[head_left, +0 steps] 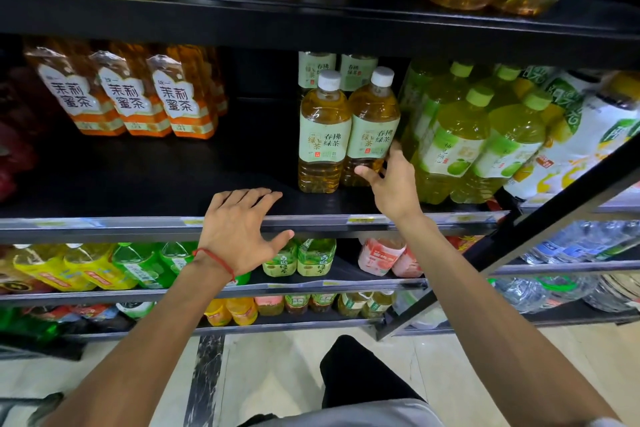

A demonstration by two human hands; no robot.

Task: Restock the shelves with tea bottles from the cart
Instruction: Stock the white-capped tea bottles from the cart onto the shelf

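Two amber tea bottles with pale green labels and white caps stand side by side on the middle black shelf (pixel 138 180). My right hand (pixel 391 184) grips the lower part of the right bottle (pixel 372 125), thumb in front and fingers round its far side. The left bottle (pixel 323 132) stands free beside it, with more of the same behind. My left hand (pixel 239 225) hovers with fingers spread over the shelf's front edge, holding nothing. No cart is in view.
Orange-labelled tea bottles (pixel 124 94) stand at the left of the same shelf, green-capped bottles (pixel 478 135) close on the right. A wide bare stretch lies between. The shelf above (pixel 311 7) hangs low. Lower shelves hold more drinks. A black upright post (pixel 519 236) slants at right.
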